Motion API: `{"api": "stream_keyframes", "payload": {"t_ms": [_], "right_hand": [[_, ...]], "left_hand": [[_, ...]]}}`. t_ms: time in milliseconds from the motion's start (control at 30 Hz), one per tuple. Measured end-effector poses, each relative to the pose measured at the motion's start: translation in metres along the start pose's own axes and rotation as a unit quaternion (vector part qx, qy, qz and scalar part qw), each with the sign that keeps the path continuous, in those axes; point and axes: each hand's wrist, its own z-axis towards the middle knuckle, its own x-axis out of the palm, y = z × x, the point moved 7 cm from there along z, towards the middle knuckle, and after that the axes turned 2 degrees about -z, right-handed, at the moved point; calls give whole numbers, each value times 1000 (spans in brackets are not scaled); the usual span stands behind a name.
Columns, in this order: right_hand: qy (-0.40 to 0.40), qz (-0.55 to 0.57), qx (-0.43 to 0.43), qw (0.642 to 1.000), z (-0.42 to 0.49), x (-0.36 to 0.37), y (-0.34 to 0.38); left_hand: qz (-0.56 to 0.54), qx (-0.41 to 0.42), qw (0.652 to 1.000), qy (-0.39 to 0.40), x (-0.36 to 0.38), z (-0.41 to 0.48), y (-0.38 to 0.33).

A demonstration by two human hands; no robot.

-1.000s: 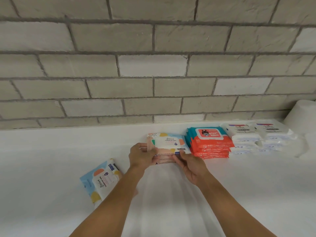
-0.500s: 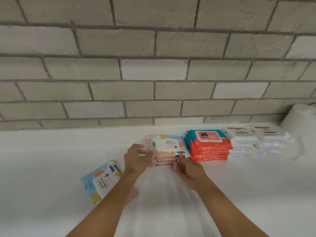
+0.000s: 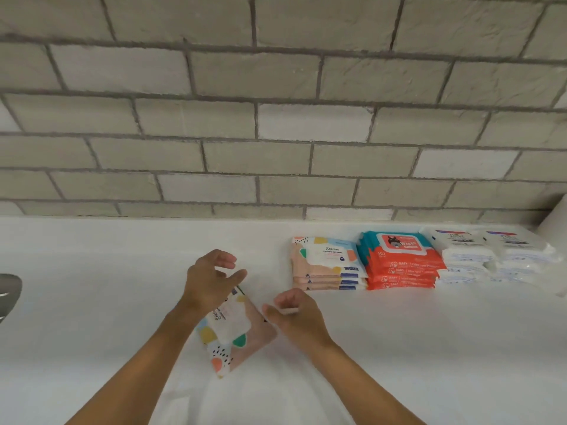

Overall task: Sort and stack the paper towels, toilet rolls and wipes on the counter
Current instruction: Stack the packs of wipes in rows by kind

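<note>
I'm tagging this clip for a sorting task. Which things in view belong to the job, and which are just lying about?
Part of the job: loose pastel wipes pack, pastel wipes stack, orange wipes stack, white wipes stack, second white wipes stack, white roll at the right edge.

Just lying about: metal object, cut off at the left edge.

Both hands came off the pastel wipes stack (image 3: 328, 265) and moved to the loose wipes pack (image 3: 236, 329): left hand (image 3: 208, 280) over its far corner, right hand (image 3: 297, 314) beside its right edge, fingers loose
</note>
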Motion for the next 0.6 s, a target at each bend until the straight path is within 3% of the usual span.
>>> {"api": "stream_keyframes", "payload": {"t_ms": [267,433,600], "right_hand": [[36,-250,-82,964,-17,61,14],[32,-309,-83,947,-15,74,11],[26,-305,-80,949,-14,75,8]], "left_hand": [[109,-33,992,64,-22,0,49],[196,-67,974,95,-18,-5,67],[62,-105,989,86,-16,-10,71]]}}
